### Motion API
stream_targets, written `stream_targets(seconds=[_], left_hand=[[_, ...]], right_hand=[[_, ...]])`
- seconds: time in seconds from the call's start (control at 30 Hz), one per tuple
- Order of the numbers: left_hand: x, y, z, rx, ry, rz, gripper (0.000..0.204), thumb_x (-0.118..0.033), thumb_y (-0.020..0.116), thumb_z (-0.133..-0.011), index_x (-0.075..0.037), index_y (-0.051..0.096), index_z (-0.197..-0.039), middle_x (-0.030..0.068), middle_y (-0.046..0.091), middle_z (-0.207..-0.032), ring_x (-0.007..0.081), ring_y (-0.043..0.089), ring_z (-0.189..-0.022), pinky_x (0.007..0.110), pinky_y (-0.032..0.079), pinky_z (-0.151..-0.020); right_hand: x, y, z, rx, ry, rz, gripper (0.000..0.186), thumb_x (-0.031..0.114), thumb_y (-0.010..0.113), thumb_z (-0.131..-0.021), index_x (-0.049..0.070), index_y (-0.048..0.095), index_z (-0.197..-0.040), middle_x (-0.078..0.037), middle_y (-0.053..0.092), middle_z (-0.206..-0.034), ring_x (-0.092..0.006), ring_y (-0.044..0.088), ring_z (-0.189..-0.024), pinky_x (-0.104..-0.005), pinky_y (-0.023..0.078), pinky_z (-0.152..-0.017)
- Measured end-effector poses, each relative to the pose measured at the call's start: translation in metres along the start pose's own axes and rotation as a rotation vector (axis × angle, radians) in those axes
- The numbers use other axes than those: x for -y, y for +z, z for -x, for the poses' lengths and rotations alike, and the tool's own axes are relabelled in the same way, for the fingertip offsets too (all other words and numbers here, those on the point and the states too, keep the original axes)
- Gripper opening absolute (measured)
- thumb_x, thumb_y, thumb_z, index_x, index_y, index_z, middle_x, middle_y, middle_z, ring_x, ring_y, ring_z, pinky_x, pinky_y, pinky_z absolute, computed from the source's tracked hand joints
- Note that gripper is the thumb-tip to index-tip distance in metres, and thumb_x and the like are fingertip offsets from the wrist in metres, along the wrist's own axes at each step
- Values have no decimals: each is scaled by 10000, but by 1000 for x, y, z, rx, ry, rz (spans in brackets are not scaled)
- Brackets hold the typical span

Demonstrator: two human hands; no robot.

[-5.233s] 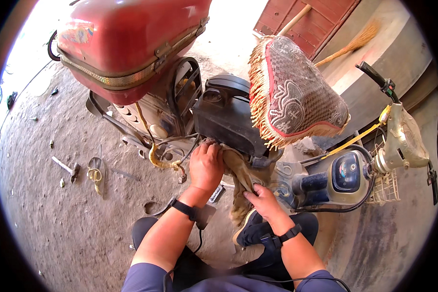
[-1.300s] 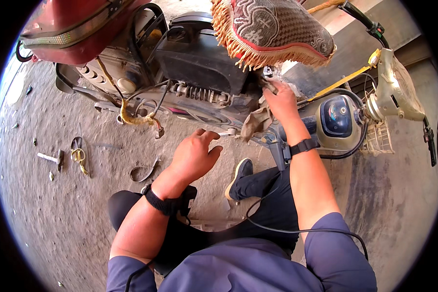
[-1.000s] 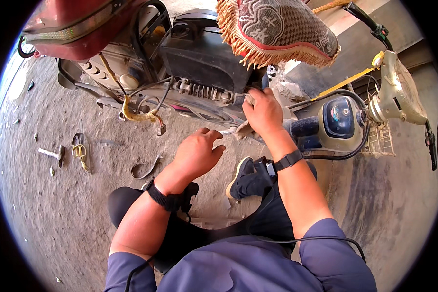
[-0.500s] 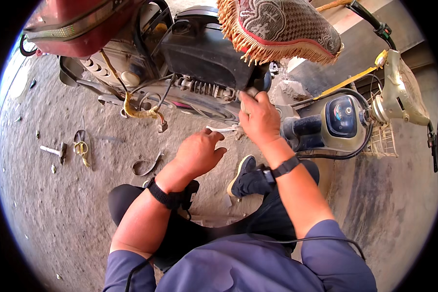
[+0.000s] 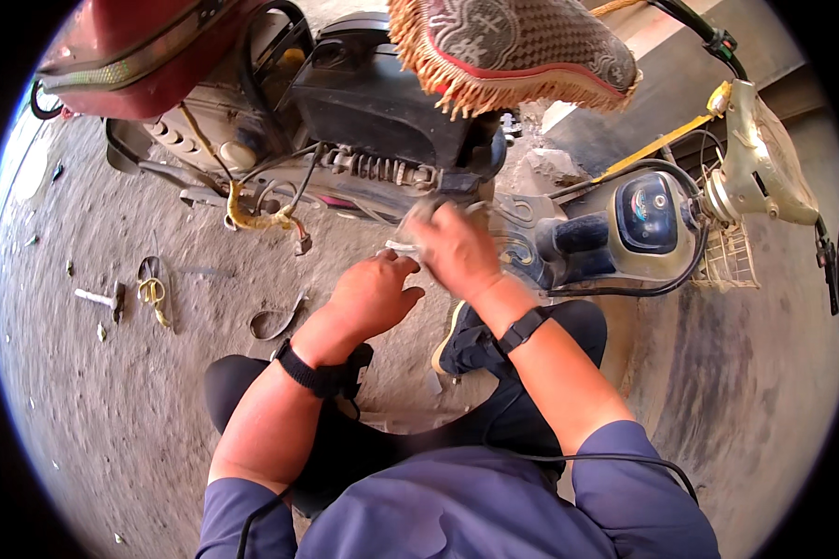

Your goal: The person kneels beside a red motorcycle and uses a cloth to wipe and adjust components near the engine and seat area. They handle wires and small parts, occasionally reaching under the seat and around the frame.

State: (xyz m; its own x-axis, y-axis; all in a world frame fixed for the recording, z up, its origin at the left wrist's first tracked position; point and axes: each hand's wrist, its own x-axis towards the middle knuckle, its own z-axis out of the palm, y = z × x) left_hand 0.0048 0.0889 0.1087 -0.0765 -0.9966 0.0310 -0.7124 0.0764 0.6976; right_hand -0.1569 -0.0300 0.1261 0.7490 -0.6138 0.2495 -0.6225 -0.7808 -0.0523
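Note:
My left hand [image 5: 375,291] hovers low beside the scooter, fingers loosely bent and thumb apart. Its fingertips are by a short pale strip [image 5: 402,247]; whether they touch it I cannot tell. My right hand [image 5: 459,250], smeared by motion, is closed round something greyish that I cannot make out. It crosses in front of the scooter's lower side, below the coil-spring shock absorber [image 5: 378,169]. Above that spring is the black box-shaped housing [image 5: 382,107]. A taped yellow wire bundle with a connector [image 5: 300,244] hangs out to the left of my hands.
A hammer [image 5: 114,300], a yellow-handled tool [image 5: 152,291] and a curved strip [image 5: 275,321] lie on the dirt floor at left. The fringed seat cover [image 5: 531,51] overhangs at top. The red rear box [image 5: 140,56] is upper left, the handlebar column [image 5: 648,214] right.
My right hand has moved left and slightly down, away from the shock absorber's end toward my left hand. The left hand has barely moved. The whole view has shifted a little.

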Motion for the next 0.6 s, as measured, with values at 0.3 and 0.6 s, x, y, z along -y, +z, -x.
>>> stream_targets(seconds=[0.3, 0.6], left_hand=[[-5, -6, 6, 4, -24, -13, 388, -331, 699, -923, -72, 676, -1211, 200, 687, -1125, 390, 674, -1041, 475, 548, -895], [-1, 3, 0, 44, -11, -34, 396, -335, 703, -919, -74, 676, -1216, 200, 690, -1129, 390, 676, -1040, 473, 548, -905]], right_hand=[[-101, -27, -29, -531, 653, -942, 449, 356, 659, -1003, -12, 680, -1259, -83, 705, -1159, -165, 667, -1028, -330, 518, -936], [-33, 42, -6, -345, 719, -396, 356, 311, 582, -983, 28, 705, -1159, -273, 646, -1077, -452, 635, -994, -532, 503, -893]])
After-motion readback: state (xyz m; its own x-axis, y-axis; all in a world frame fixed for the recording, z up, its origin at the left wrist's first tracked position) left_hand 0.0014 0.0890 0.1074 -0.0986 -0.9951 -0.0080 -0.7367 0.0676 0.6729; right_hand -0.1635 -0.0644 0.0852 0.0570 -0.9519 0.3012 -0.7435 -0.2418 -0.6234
